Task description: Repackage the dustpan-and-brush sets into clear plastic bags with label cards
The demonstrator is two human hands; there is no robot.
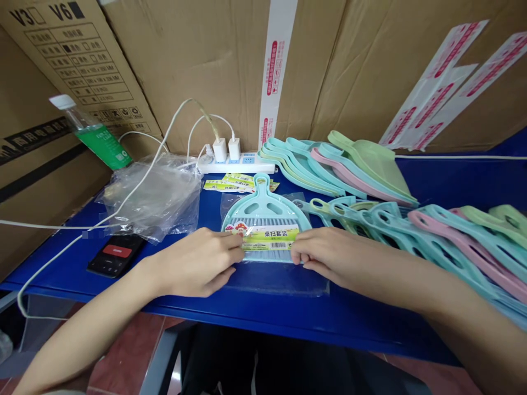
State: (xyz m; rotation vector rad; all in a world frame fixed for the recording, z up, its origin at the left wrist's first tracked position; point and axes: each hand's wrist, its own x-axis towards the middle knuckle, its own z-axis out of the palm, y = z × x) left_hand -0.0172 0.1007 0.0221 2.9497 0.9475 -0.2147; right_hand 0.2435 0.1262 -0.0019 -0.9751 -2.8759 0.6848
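Observation:
A light blue dustpan [262, 189] lies on the table before me with its handle pointing away. A brush with grey-blue bristles [263, 221] rests in it, and a clear plastic bag [284, 282] spreads out around and below the set. Across the bristles lies a yellow-green label card [272, 236] with mushroom pictures and printed writing. My left hand [206, 260] has its fingers curled and closed at the card's left end. At the right end, the bent fingers of my right hand [325, 252] are closed too. Both fingertips are partly hidden.
Stacked dustpans [329, 164] and a row of brushes [411, 230] lie to the right. Loose label cards [234, 184] sit before a power strip [247, 164]. Left are plastic bags [152, 192], a phone [115, 255], a bottle [101, 142] and a trailing white cable [144, 189]. Cardboard boxes [214, 60] stand behind.

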